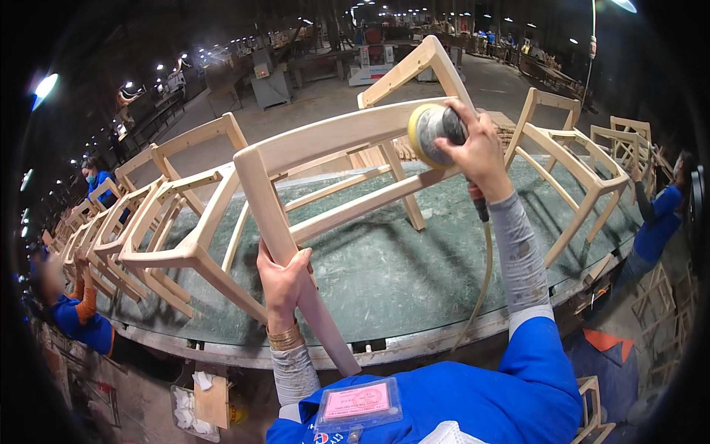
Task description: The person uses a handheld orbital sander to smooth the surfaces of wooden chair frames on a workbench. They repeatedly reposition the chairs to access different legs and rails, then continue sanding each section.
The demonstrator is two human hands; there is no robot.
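A pale wooden chair frame (336, 135) stands tilted on the green-topped bench in front of me. My left hand (283, 281) is wrapped round one of its legs, just below where a crossbar joins. In my right hand (479, 148) is a round orbital sander (438, 135) with a yellow pad edge. The pad lies against the right part of the wide curved rail, and an air hose (484, 274) hangs from the sander to the bench edge. My palm hides part of the sander body.
More chair frames (177, 214) crowd the bench (355, 277) on the left, and another chair frame (569, 163) stands on the right. Co-workers in blue are at the left (81, 318) and right (658, 222). Below the bench edge sits a container of white scraps (188, 411).
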